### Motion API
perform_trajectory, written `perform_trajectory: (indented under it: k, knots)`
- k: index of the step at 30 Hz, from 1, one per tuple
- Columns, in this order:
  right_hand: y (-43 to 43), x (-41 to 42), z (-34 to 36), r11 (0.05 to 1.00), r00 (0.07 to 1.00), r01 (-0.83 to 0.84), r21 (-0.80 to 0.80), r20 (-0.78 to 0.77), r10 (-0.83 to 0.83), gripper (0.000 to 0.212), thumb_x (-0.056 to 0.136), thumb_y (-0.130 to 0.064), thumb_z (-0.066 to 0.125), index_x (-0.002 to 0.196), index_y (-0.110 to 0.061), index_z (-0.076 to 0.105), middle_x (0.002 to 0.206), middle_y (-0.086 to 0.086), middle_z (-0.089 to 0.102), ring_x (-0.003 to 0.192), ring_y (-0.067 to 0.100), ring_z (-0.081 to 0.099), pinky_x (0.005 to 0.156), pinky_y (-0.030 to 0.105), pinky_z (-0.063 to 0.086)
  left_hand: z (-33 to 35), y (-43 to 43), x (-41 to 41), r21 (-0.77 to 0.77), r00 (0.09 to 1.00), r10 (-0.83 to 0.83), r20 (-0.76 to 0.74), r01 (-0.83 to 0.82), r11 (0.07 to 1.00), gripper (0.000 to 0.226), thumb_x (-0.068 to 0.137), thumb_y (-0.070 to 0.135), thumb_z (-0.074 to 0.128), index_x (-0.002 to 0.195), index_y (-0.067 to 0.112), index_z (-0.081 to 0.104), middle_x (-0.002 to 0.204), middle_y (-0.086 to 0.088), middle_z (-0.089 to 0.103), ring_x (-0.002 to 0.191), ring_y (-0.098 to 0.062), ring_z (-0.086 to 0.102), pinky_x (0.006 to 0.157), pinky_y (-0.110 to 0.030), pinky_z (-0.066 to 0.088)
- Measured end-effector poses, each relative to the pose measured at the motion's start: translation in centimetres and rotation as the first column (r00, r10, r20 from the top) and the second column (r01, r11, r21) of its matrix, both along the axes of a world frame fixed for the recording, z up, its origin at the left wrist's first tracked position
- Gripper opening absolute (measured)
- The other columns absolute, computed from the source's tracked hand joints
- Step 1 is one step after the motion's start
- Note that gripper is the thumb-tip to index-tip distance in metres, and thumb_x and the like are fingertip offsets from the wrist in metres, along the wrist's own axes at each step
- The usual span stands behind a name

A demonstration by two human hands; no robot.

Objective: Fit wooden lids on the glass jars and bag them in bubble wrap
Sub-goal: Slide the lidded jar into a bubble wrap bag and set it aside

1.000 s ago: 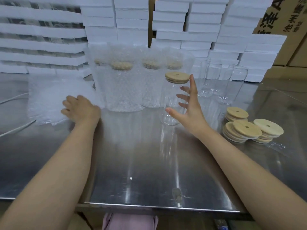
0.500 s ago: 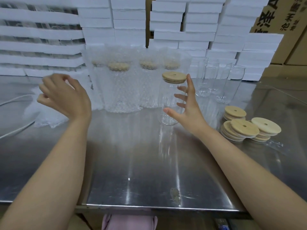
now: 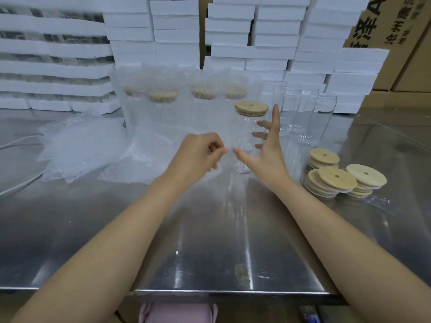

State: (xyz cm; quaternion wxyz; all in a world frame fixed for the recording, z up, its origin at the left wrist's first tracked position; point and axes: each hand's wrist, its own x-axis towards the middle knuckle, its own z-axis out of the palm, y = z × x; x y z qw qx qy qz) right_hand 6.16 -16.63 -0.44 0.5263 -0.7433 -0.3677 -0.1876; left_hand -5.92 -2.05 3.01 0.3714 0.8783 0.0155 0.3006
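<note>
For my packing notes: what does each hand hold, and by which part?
Left hand pinches a bubble wrap bag by its edge. Right hand cups the lidded jar at mid-side, fingers straight.

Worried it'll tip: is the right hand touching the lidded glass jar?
Cannot tell. Head view: fingers of the right hand show through the lidded glass jar; clear glass hides any gap.

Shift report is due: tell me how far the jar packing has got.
Done: four bagged jars stand at the back, lids on. In hand: one lidded jar, unbagged, beside the open right hand; the left hand pinches a bubble wrap bag. Left: several bare jars, with lid stacks waiting.
</note>
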Motion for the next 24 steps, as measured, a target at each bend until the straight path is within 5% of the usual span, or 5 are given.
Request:
perform_trajectory:
  k: [3,8,14,20,24]
  knots:
    - [-0.4,0.3,0.1,0.999,0.999,0.04,-0.007,0.003,-0.04,0.119,0.075,-0.038,0.079,0.14,-0.053,-0.019,0.139,-0.003,0.034,0.113,0.008,0.051,0.08,0.023,0.043,-0.5,-0.5,0.0,-0.026,0.993,-0.043,-0.112,0.041,0.999,0.009,0.092,0.007,0.061,0.088,0.005,0.068,0.079,-0.008,0.067,0.065,-0.018,0.07,0.05,-0.025,0.055]
    - [-0.3,0.2,0.3,0.999,0.999,0.033,-0.018,-0.006,-0.033,0.118,0.078,-0.033,0.079,0.144,-0.047,-0.017,0.141,0.0,0.034,0.116,0.012,0.051,0.086,0.031,0.045,1.6,0.6,-1.0,0.246,0.912,0.249,0.327,-0.336,0.909,0.007,0.09,0.024,0.06,0.086,0.023,0.065,0.075,0.016,0.062,0.065,-0.008,0.061,0.057,-0.025,0.044]
    - [-0.5,0.4,0.2,0.999,0.999,0.044,-0.032,-0.005,-0.044,0.118,0.079,-0.032,0.078,0.151,-0.036,-0.014,0.143,0.002,0.032,0.118,0.013,0.05,0.083,0.028,0.044,0.7,1.3,-0.8,0.525,0.852,0.518,-0.078,-0.406,0.748,0.045,0.088,0.062,0.053,0.093,0.019,0.063,0.095,0.003,0.06,0.084,-0.02,0.058,0.067,-0.03,0.038]
    - [-0.4,0.3,0.3,0.998,0.999,0.036,-0.042,-0.013,-0.036,0.116,0.079,-0.032,0.078,0.153,-0.034,-0.011,0.144,0.001,0.032,0.119,0.014,0.05,0.087,0.032,0.046,1.4,1.2,-1.5,0.567,0.783,0.621,-0.005,-0.509,0.647,0.055,0.088,0.054,0.06,0.12,0.009,0.059,0.129,-0.008,0.046,0.081,-0.032,0.062,0.064,-0.033,0.034]
    - [-0.6,0.3,0.3,0.998,0.999,0.04,-0.046,-0.019,-0.041,0.115,0.079,-0.032,0.078,0.153,-0.033,-0.01,0.143,0.001,0.032,0.119,0.014,0.05,0.089,0.035,0.047,2.4,0.5,-1.9,0.449,0.716,0.676,0.172,-0.668,0.593,0.053,0.096,0.052,0.044,0.126,0.01,0.056,0.134,-0.01,0.048,0.073,-0.034,0.06,0.058,-0.031,0.026]
